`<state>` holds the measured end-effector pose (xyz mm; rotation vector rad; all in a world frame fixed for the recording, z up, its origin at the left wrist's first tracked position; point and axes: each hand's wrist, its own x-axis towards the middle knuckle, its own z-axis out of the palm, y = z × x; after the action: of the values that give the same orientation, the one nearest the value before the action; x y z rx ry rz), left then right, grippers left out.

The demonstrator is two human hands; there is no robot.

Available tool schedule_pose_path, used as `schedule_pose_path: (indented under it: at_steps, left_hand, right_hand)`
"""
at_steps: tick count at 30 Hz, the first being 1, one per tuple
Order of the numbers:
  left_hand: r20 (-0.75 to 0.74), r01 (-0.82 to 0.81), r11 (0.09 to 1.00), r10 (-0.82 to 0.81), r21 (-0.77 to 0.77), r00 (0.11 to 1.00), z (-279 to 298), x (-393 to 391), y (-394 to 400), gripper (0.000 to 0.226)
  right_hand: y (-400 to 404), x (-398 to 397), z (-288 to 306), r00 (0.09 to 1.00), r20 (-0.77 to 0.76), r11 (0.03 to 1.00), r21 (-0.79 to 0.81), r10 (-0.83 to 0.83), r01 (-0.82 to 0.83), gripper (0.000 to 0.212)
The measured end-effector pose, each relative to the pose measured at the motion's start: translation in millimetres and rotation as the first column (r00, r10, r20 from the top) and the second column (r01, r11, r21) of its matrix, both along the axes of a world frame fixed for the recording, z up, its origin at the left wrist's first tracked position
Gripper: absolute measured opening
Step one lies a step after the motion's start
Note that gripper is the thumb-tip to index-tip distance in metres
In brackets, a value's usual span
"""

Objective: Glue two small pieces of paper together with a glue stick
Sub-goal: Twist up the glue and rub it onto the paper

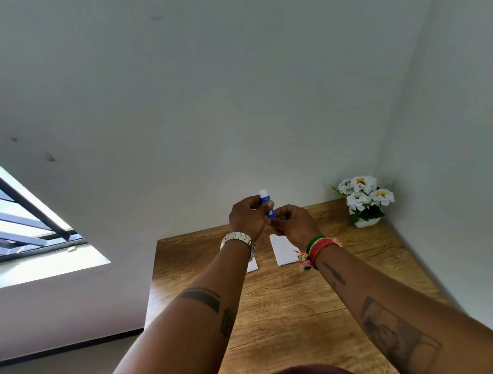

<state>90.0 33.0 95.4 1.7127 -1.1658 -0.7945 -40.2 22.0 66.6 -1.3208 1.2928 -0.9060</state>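
A blue glue stick (266,200) with a white tip is held upright above the far part of the wooden table (291,300). My left hand (249,217) grips its body, and my right hand (293,223) pinches its lower end. Two small white pieces of paper lie flat on the table below the hands: one (281,250) is partly covered by my right wrist, the other (252,264) is mostly hidden under my left wrist.
A white pot of white flowers (363,200) stands in the table's far right corner against the walls. A barred window (23,220) is at the left. The table's left edge drops to the floor.
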Motion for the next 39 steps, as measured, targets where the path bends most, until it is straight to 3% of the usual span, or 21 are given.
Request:
schedule_pose_path:
  at_steps: [6,10,15,19,23,27,31,35,39]
  left_hand:
    - [-0.004,-0.006,1.0,0.006,-0.012,1.0,7.5,5.9,-1.3,0.033]
    - [0.002,0.008,1.0,-0.007,-0.025,1.0,9.6,4.8,-0.7,0.035]
    - [0.002,0.001,1.0,-0.001,-0.026,1.0,7.1,6.0,-0.3,0.037]
    - [-0.025,-0.02,1.0,0.02,-0.01,0.999,3.4,10.0,1.3,0.037]
    - [-0.042,-0.03,0.999,0.031,0.01,0.999,-0.1,10.5,4.4,0.036]
    - [-0.05,-0.02,0.999,0.021,0.028,0.999,-4.4,10.0,6.4,0.034]
    - [-0.064,-0.026,0.999,0.028,0.026,0.998,-7.1,11.8,4.9,0.034]
    - [-0.051,-0.029,0.999,0.031,0.026,0.998,-9.2,14.7,4.4,0.033]
    - [-0.033,-0.012,0.999,0.013,0.042,0.999,-13.7,14.6,5.7,0.035]
  right_hand:
    - [1.4,1.7,3.5,0.99,0.035,0.991,-0.008,0.133,-0.133,0.024]
    - [0.3,8.0,6.1,0.996,0.057,0.998,0.016,0.064,-0.065,0.032]
    - [0.2,7.6,3.5,0.998,0.03,0.998,-0.02,0.054,-0.054,0.009]
    - [1.8,5.1,1.3,0.987,0.039,0.987,0.032,0.155,-0.157,0.024]
    - [4.7,7.6,0.0,0.987,0.082,0.986,0.085,0.136,-0.143,0.037]
    - [3.1,9.6,-0.2,0.993,0.089,0.991,0.102,0.075,-0.084,0.03]
    - [5.7,5.9,0.4,0.988,0.066,0.985,0.093,0.137,-0.143,0.022]
    - [7.9,5.4,1.2,0.979,0.049,0.973,0.111,0.2,-0.205,0.029]
    - [5.5,9.4,0.2,0.989,0.017,0.981,0.122,0.147,-0.148,0.03]
